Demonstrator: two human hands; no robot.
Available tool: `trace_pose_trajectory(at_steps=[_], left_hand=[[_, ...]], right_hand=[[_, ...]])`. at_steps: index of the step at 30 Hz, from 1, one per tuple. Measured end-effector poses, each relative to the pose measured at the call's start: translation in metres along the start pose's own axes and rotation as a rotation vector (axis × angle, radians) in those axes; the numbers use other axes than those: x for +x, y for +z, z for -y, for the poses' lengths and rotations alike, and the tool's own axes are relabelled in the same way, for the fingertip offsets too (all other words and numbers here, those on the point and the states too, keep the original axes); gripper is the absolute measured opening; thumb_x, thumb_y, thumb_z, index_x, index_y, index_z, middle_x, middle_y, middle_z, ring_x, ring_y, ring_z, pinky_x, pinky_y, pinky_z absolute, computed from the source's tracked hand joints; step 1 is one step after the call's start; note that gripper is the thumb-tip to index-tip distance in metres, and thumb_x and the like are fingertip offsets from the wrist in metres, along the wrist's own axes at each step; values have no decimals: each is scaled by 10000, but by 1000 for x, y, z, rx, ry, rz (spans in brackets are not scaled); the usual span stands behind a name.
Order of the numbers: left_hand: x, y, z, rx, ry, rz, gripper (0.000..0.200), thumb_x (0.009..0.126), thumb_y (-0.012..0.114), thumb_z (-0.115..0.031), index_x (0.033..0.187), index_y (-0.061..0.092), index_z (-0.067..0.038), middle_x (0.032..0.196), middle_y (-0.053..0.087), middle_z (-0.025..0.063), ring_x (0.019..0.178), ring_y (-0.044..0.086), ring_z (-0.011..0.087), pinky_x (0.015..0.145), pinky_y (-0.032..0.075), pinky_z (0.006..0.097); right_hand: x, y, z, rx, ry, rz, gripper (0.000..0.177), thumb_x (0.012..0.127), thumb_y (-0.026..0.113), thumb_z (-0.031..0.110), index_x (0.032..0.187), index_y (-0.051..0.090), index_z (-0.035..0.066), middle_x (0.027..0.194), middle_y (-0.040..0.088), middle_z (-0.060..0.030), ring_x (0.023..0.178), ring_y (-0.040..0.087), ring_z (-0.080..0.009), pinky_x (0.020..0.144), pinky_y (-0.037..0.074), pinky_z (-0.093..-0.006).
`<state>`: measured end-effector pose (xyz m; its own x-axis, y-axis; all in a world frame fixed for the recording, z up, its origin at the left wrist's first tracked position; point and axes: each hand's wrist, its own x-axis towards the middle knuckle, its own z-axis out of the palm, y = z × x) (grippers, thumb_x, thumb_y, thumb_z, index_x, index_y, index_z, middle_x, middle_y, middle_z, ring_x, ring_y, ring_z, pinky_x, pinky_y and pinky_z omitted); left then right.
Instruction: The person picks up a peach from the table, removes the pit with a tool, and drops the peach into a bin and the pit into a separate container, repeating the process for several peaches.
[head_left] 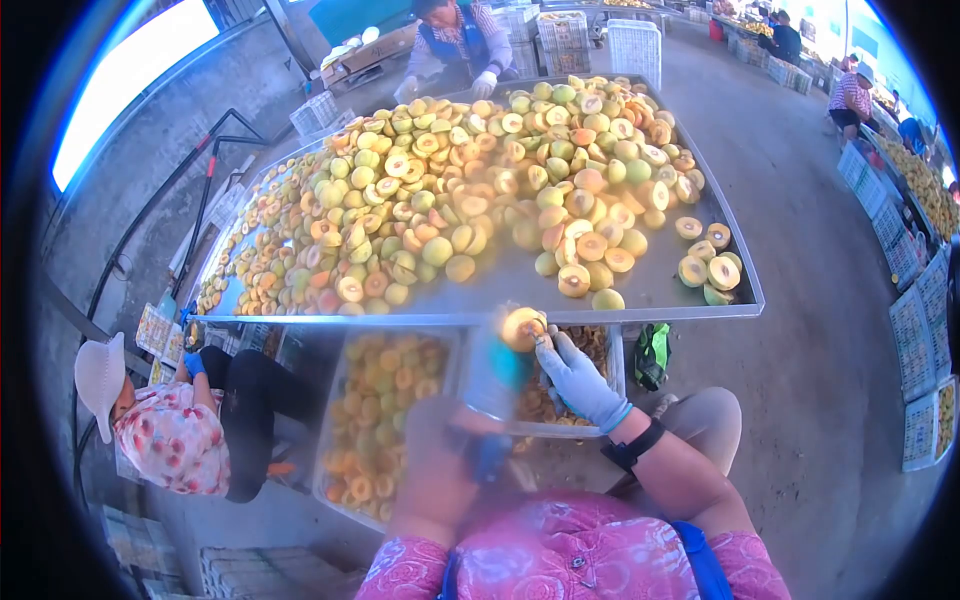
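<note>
Blurred by motion, my left hand (pixel 500 375) in a teal and grey glove is just below a cut yellow fruit (pixel 523 329); its fingers are smeared. My right hand (pixel 585 385), in a pale grey-blue glove with a black wristband, is closed at the fruit's right edge, fingertips pinched on it. Both hands are in front of the near edge of a metal table (pixel 680 313). A large heap of halved yellow-green fruit (pixel 420 200) covers much of the tabletop, and several halves (pixel 708 265) lie apart at its right end.
Below the table are a crate of fruit halves (pixel 385 410) and a tray of brownish pieces (pixel 585 350). A green-black bag (pixel 652 357) lies right of them. One person (pixel 455 40) works across the table, another (pixel 170 430) sits at left. White crates (pixel 905 320) line the right.
</note>
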<state>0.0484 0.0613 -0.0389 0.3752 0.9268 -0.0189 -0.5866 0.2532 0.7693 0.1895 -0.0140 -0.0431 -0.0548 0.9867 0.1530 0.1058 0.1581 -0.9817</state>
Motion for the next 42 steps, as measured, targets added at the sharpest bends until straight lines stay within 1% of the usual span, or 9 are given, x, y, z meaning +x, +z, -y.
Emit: trace_pose_trajectory(at_steps=[4, 7, 9, 13, 25, 31, 34, 36, 42], left_hand=[[-26, 49, -14, 581, 335, -71, 314, 987, 487, -260, 1172, 525, -9, 1068, 606, 126, 936, 619, 227, 831, 533, 334], [-19, 39, -8, -86, 128, 22, 310, 982, 498, -244, 1178, 515, -4, 1091, 592, 131, 1012, 595, 236, 878, 525, 352], [-23, 41, -3, 5, 183, 8, 316, 978, 504, -246, 1179, 512, -3, 1110, 581, 134, 1034, 583, 233, 898, 519, 355], [-24, 41, -1, 55, 217, -43, 337, 973, 513, -267, 1181, 509, -1, 1148, 554, 136, 1053, 565, 217, 923, 510, 356], [-19, 28, -1, -61, 42, -149, 428, 995, 426, -474, 975, 595, -82, 912, 621, 52, 840, 622, 188, 761, 538, 329], [-34, 37, -2, 141, 81, -281, 488, 975, 445, -511, 974, 586, -45, 897, 632, 97, 764, 635, 210, 687, 562, 326], [-31, 33, -12, -15, -67, -245, 533, 948, 470, -548, 977, 582, -29, 887, 643, 122, 799, 652, 231, 653, 564, 295], [-30, 37, -11, 9, -21, -260, 546, 937, 481, -563, 983, 580, -28, 892, 648, 131, 792, 660, 248, 643, 562, 296], [-32, 37, -37, 103, -157, -174, 612, 928, 465, -595, 932, 611, 0, 829, 663, 153, 699, 667, 265, 644, 559, 321]], right_hand=[[-1, 2, -3, -202, -194, -66, 334, 1009, 447, 351, 1195, 483, 76, 751, 561, -53, 598, 563, -135, 493, 449, -296], [-4, 0, 22, -346, -339, -126, 333, 1006, 460, 315, 1176, 476, 29, 806, 604, -136, 716, 626, -249, 635, 475, -381], [-5, -1, 34, -144, 96, -36, 307, 999, 471, 264, 1142, 462, -7, 859, 613, -207, 806, 633, -348, 711, 464, -435], [-8, 2, 24, -267, -106, -40, 266, 995, 473, 236, 1100, 460, -8, 867, 617, -218, 811, 631, -366, 692, 465, -432], [-14, 9, 11, -402, -245, 43, 403, 1011, 429, 253, 1311, 381, -12, 673, 577, -131, 489, 565, -219, 487, 454, -345], [-11, 9, 5, -161, 213, 209, 385, 1020, 422, 263, 1300, 406, 0, 694, 570, -51, 488, 537, -147, 475, 443, -292], [-13, 20, -31, -310, -382, 87, 340, 1019, 429, 254, 1258, 450, 14, 731, 540, 2, 545, 516, -85, 499, 437, -256], [-17, 22, -19, -66, 38, 123, 323, 1021, 435, 269, 1227, 481, 24, 775, 520, 33, 595, 482, -42, 527, 427, -227], [-14, 6, 9, 133, 58, 389, 360, 1026, 423, 315, 1286, 421, 66, 629, 468, 29, 416, 402, -70, 377, 364, -228]])
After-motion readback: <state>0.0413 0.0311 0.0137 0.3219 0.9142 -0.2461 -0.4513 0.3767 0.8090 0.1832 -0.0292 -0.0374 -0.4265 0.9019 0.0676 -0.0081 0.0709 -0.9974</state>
